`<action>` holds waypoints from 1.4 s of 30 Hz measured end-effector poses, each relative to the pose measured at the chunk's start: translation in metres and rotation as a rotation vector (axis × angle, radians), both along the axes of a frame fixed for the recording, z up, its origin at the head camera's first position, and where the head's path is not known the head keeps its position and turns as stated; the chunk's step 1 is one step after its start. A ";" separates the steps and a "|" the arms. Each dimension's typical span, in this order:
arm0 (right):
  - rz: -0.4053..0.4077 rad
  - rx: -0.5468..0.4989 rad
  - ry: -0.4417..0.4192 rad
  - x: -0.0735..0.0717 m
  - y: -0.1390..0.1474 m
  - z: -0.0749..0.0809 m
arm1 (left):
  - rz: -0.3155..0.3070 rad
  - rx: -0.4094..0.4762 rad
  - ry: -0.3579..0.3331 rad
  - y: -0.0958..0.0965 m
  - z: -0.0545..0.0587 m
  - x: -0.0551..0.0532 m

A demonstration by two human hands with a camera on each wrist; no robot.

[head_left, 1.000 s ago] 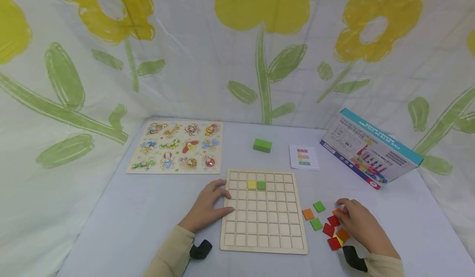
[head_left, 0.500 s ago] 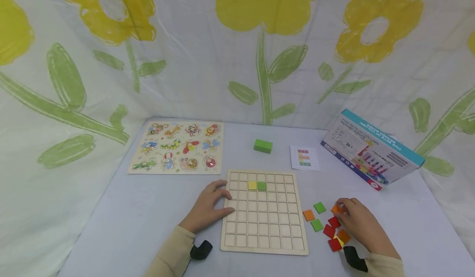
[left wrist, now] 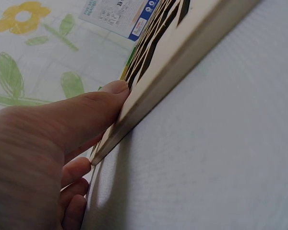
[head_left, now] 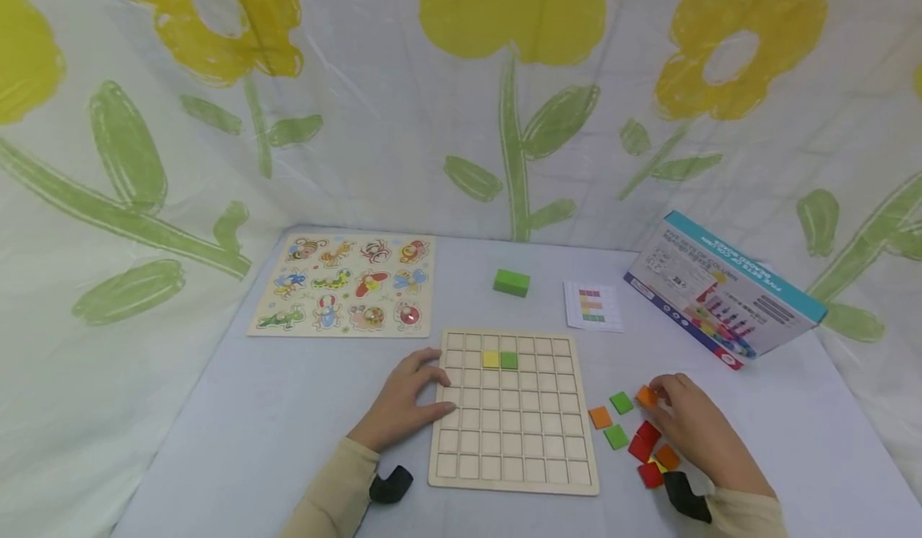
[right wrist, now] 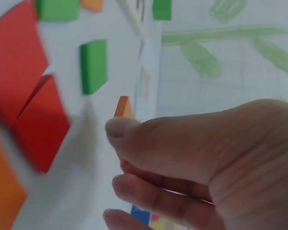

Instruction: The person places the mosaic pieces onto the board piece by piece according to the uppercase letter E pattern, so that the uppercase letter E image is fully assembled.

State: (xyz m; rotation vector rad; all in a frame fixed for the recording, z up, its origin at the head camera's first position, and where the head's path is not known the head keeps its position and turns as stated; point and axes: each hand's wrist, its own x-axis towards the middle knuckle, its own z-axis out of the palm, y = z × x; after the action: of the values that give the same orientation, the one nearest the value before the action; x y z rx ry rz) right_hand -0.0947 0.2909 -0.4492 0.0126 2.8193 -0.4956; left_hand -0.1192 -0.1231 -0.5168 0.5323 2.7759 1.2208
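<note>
My left hand [head_left: 405, 403] rests at the left edge of a wooden grid board [head_left: 510, 423]. In the left wrist view, its thumb [left wrist: 103, 103] lies on the border, with other fingers along the edge. A yellow tile [head_left: 491, 359] and a green tile [head_left: 509, 360] sit side by side in the board's second row. Right of the board, my right hand [head_left: 697, 427] pinches an orange square tile [head_left: 645, 396] between thumb and fingers. The right wrist view shows that orange tile [right wrist: 124, 106] raised on edge. Loose red tiles [head_left: 639, 447], green tiles [head_left: 621, 403] and orange tiles [head_left: 600, 418] lie nearby.
Behind the board stand a green block [head_left: 511, 283] and a pattern card [head_left: 592, 307] with coloured squares. An insect puzzle board [head_left: 342, 286] lies at the back left. At the back right, a printed box [head_left: 720, 290] stands at an angle.
The right hand has lifted the orange tile from beside the red ones and moved it slightly away from the body and left. The left hand keeps its place on the board.
</note>
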 end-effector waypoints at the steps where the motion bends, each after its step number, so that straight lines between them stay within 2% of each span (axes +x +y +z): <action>1: 0.011 -0.007 0.026 -0.001 -0.003 0.002 | 0.000 -0.003 0.000 0.000 0.000 0.000; 7: 0.112 -0.085 0.169 -0.011 -0.031 0.010 | -0.003 -0.007 -0.001 0.000 0.001 0.000; 13: 0.240 -0.176 0.224 -0.025 -0.069 0.004 | -0.009 -0.012 0.003 0.000 0.001 0.000; 17: 0.309 -0.196 0.235 -0.037 -0.092 -0.005 | -0.007 -0.008 0.001 -0.001 0.000 0.000; 21: 0.314 -0.216 0.214 -0.049 -0.106 -0.012 | -0.005 -0.006 0.002 -0.002 0.000 0.000; 27: 0.361 -0.200 0.268 -0.060 -0.115 -0.021 | -0.010 0.003 -0.006 -0.001 0.001 0.001; 34: 0.404 -0.197 0.316 -0.060 -0.118 -0.022 | -0.012 -0.013 0.002 0.000 0.003 0.000; 42: 0.414 -0.163 0.340 -0.060 -0.119 -0.024 | -0.004 -0.012 -0.006 0.000 0.001 0.001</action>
State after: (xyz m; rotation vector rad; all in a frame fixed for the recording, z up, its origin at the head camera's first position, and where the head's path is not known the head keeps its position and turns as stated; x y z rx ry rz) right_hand -0.1549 0.1716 -0.4733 -0.7358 2.9674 -0.6747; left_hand -0.1186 -0.1227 -0.5154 0.5327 2.7736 1.2028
